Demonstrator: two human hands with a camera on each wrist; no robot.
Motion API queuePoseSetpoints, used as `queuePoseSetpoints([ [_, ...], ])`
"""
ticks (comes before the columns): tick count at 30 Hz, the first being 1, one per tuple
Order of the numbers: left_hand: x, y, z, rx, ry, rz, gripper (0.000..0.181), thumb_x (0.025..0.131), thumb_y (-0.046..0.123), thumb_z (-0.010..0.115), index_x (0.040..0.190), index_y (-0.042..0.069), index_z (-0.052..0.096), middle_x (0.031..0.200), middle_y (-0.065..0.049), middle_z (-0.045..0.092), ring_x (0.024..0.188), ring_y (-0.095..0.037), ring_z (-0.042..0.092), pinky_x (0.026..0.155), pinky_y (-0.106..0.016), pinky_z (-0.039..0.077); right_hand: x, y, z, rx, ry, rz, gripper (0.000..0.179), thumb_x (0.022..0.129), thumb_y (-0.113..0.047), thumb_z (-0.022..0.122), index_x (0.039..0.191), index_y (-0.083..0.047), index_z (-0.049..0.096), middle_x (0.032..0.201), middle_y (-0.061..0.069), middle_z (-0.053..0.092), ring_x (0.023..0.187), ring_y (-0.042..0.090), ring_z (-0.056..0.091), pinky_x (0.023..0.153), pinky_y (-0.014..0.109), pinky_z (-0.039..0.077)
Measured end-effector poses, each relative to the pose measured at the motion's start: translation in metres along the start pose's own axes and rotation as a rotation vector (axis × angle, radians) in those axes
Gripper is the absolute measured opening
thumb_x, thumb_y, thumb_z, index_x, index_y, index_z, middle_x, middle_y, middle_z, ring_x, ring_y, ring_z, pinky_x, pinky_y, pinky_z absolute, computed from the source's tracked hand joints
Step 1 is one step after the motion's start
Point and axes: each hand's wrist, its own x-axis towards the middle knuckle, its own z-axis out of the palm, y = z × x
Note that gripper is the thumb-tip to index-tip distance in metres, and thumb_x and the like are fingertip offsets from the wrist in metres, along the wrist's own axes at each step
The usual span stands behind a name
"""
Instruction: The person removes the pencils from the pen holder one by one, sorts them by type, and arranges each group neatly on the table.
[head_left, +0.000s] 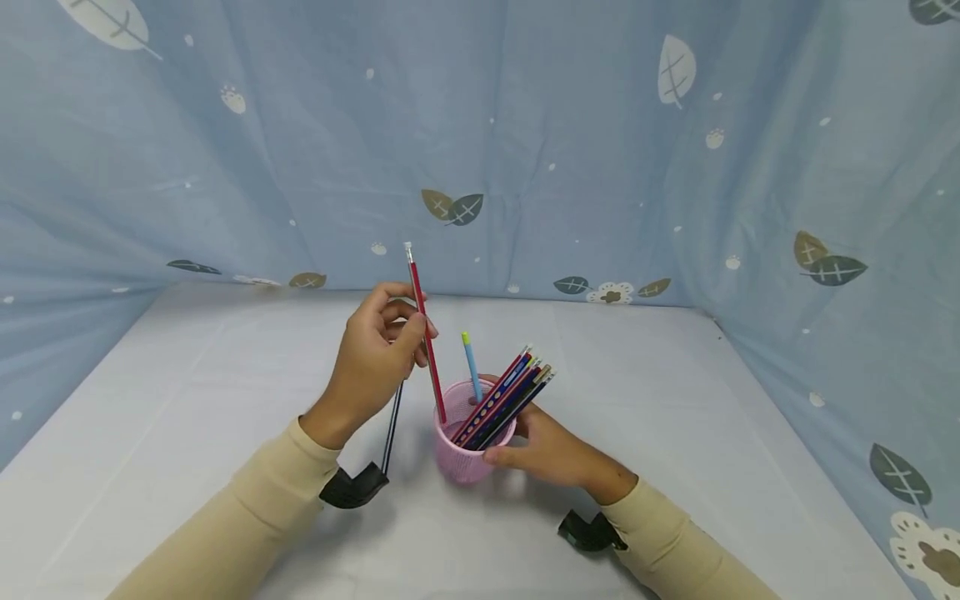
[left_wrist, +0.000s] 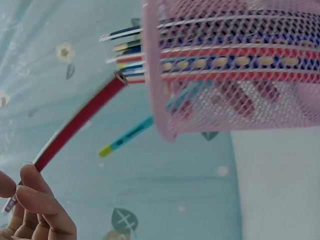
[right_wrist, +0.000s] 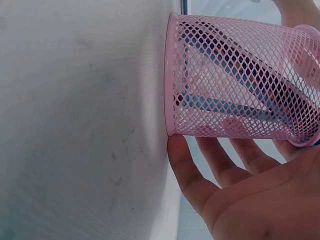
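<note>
My left hand [head_left: 372,354] pinches a red pencil [head_left: 425,333], tip just inside the pink mesh cup [head_left: 468,454] on the table [head_left: 187,400], my right hand [head_left: 551,450] cupping its side, fingers curled.

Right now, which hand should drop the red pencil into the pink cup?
Left. The left hand already pinches the red pencil, its tip at the pink cup rim. The right hand is busy steadying the cup.

A pink mesh cup [right_wrist: 240,85] is seen standing on the white surface [right_wrist: 75,125], cupped by the right hand [right_wrist: 255,200], whose fingers [right_wrist: 187,170] are curled around its wall; pencils are glimpsed inside.
</note>
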Motion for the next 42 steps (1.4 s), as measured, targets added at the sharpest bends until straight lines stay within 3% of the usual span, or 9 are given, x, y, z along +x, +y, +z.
queuePoseSetpoints([
  [8, 0.004, 0.006, -0.015, -0.089, 0.031, -0.054, 0.019, 0.103, 0.007, 0.045, 0.12, 0.002, 0.051, 0.08, -0.004, 0.064, 0.054, -0.019, 0.055, 0.047, -0.025, 0.045, -0.001, -0.001, 0.001, -0.001, 0.003, -0.001, 0.085, 0.091, -0.034, 0.074, 0.158, -0.02, 0.024, 0.149, 0.007, 0.049, 0.134, 0.024, 0.051, 0.111, 0.048, 0.042],
  [14, -0.001, -0.005, -0.023, -0.064, 0.014, -0.104, 0.02, 0.104, 0.01, 0.044, 0.12, 0.002, 0.051, 0.078, 0.002, 0.065, 0.055, -0.019, 0.055, 0.048, -0.025, 0.045, 0.0, -0.001, 0.002, 0.01, 0.002, 0.0, 0.087, 0.09, -0.042, 0.074, 0.158, -0.022, 0.024, 0.15, 0.006, 0.048, 0.134, 0.023, 0.051, 0.11, 0.047, 0.041],
  [18, -0.005, -0.012, -0.031, -0.049, -0.006, -0.147, 0.021, 0.104, 0.011, 0.044, 0.121, 0.002, 0.051, 0.076, 0.003, 0.066, 0.057, -0.019, 0.055, 0.049, -0.026, 0.044, -0.001, -0.001, 0.002, 0.003, -0.004, 0.001, 0.086, 0.091, -0.037, 0.074, 0.158, -0.019, 0.023, 0.149, 0.009, 0.049, 0.135, 0.025, 0.05, 0.111, 0.049, 0.041],
  [23, -0.008, -0.021, -0.04, 0.006, -0.046, -0.234, 0.022, 0.104, 0.014, 0.047, 0.122, 0.001, 0.051, 0.075, -0.002, 0.067, 0.059, -0.021, 0.056, 0.051, -0.027, 0.046, -0.002, -0.001, 0.0, 0.002, -0.009, 0.008, 0.086, 0.092, -0.033, 0.073, 0.159, -0.018, 0.022, 0.15, 0.01, 0.047, 0.137, 0.029, 0.048, 0.113, 0.055, 0.039],
  [28, -0.008, -0.034, -0.045, 0.058, -0.107, -0.296, 0.026, 0.102, 0.017, 0.052, 0.123, 0.002, 0.051, 0.076, -0.007, 0.067, 0.057, -0.018, 0.057, 0.054, -0.028, 0.05, -0.001, -0.001, 0.0, 0.001, -0.011, -0.005, 0.085, 0.092, -0.032, 0.073, 0.158, -0.018, 0.022, 0.149, 0.012, 0.048, 0.136, 0.029, 0.049, 0.112, 0.053, 0.04],
  [34, -0.006, -0.048, -0.047, 0.093, -0.188, -0.344, 0.029, 0.101, 0.018, 0.055, 0.124, 0.002, 0.052, 0.075, -0.008, 0.066, 0.062, -0.023, 0.06, 0.055, -0.031, 0.054, -0.002, 0.0, 0.0, 0.002, 0.001, -0.01, 0.085, 0.091, -0.04, 0.073, 0.158, -0.02, 0.024, 0.148, 0.009, 0.05, 0.132, 0.024, 0.052, 0.108, 0.044, 0.044],
  [42, -0.004, -0.062, -0.054, 0.129, -0.261, -0.411, 0.032, 0.101, 0.02, 0.057, 0.124, -0.001, 0.051, 0.087, -0.015, 0.067, 0.07, -0.027, 0.066, 0.06, -0.035, 0.058, -0.001, -0.001, 0.0, -0.001, -0.004, 0.001, 0.084, 0.091, -0.036, 0.074, 0.158, -0.023, 0.023, 0.147, 0.007, 0.05, 0.133, 0.023, 0.051, 0.11, 0.048, 0.042],
])
